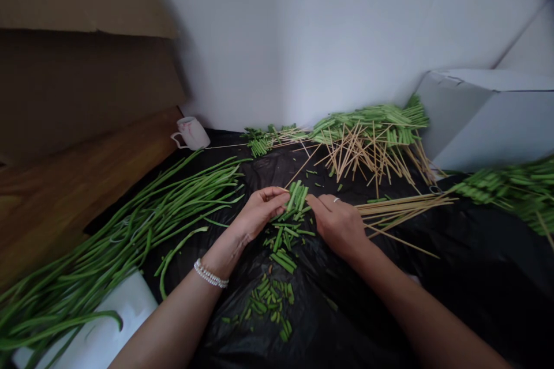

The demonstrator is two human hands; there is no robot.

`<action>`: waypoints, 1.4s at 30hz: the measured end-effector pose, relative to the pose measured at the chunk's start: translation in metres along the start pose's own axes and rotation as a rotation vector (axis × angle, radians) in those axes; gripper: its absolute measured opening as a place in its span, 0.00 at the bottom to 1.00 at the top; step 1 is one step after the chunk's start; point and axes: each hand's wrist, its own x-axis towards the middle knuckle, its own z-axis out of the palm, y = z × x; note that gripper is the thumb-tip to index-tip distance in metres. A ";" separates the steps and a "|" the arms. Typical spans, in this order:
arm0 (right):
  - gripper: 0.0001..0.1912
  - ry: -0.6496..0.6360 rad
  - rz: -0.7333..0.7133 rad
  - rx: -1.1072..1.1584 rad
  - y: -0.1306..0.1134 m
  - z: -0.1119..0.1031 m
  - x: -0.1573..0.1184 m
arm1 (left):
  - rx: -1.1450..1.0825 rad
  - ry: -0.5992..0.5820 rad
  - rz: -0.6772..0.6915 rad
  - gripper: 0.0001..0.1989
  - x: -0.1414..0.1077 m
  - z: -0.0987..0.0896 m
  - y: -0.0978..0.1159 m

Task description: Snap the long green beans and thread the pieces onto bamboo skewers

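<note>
Between my two hands is a short row of cut green bean pieces [298,196], side by side on a thin wooden skewer. The fingers of my left hand [264,207] are closed at the row's left end. My right hand [340,222], with a ring on one finger, pinches at the right end, where a bit of tan stick shows; its fingertips are partly hidden. Loose cut bean pieces [283,259] lie right below on the black plastic sheet [329,311]. Smaller end bits [270,297] are heaped nearer to me.
Long whole beans [173,207] spread on the left, partly over a white object [125,305]. Bare skewers [402,207] lie right. Filled skewers [372,124] are piled behind, more bean pieces [515,184] far right. A mug [191,134], cardboard box [86,75] and white box [467,115] stand around.
</note>
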 end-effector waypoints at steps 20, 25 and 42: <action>0.14 0.018 0.051 -0.048 0.006 -0.001 -0.001 | 1.242 -0.082 0.463 0.06 0.002 -0.015 -0.011; 0.14 0.011 0.051 -0.045 0.006 -0.001 -0.001 | 1.288 -0.074 0.557 0.01 -0.003 -0.010 -0.006; 0.14 0.025 0.025 -0.008 0.004 -0.001 0.000 | 0.074 0.170 0.165 0.17 0.008 -0.012 -0.004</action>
